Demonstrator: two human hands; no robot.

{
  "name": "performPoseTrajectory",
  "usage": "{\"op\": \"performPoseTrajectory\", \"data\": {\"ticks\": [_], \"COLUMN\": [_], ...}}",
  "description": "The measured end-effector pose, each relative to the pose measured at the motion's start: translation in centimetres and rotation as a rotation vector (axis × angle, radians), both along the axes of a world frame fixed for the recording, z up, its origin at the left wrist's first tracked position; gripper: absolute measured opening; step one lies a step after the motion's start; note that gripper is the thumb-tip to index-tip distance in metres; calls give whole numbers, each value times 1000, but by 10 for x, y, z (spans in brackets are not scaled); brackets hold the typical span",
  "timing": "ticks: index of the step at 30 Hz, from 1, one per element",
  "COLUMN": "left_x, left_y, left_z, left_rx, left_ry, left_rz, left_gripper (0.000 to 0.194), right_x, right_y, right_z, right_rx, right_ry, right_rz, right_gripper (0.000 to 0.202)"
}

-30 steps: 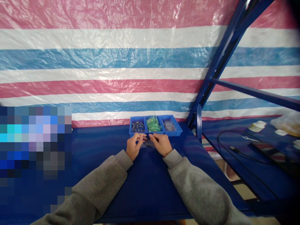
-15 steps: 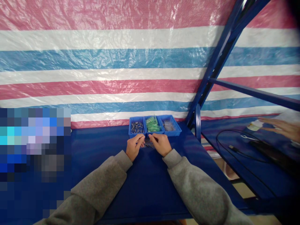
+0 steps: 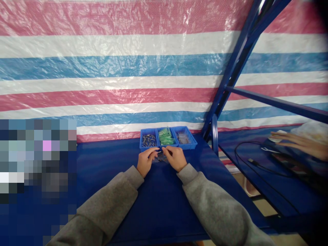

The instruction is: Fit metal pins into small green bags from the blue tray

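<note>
Since a moment ago the left hand [image 3: 145,163] and right hand [image 3: 174,158] have hardly moved; both still pinch a small clear bag [image 3: 160,157] between them in the middle of the frame, on the smooth blue table [image 3: 159,198]. Just behind sit three blue plastic bins [image 3: 167,138] with shiny metal bits, green pieces and clear bags. At the right edge, another person's hand [image 3: 299,143] has reached further in.

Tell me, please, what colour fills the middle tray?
Green, in the middle tray; head view.
</note>
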State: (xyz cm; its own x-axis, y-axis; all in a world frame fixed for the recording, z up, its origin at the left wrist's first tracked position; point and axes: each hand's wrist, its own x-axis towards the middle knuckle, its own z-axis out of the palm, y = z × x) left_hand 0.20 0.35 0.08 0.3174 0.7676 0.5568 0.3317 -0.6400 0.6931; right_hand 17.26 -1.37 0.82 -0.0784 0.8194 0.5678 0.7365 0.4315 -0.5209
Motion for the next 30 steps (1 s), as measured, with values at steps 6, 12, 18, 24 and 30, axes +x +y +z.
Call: {"op": "performPoseTrajectory", "data": {"ticks": [6,12,18,24,30], "left_x": [2,0,-1,-1,-1], "left_y": [-2,-4,-1,-3,-11], "left_z": [1,3,1,2,10], "left_rx": [-128,-114,-34,-45,9], "left_ry": [-9,-14,-39,42,57], "left_rz": [16,14,54,107,147], "left_gripper": [22,22,22,33,46], "right_x": [-3,-4,-3,-3,-3], "right_y": [-4,-4,-3,-5,-3], "right_z": [6,4,4,5,3], "right_rx": [-12,-47,-47,-45,-49], "right_ry": [46,53,57,53,36], "right_rz": [159,219,165,217,170], "right_gripper": [25,25,35,29,37]}}
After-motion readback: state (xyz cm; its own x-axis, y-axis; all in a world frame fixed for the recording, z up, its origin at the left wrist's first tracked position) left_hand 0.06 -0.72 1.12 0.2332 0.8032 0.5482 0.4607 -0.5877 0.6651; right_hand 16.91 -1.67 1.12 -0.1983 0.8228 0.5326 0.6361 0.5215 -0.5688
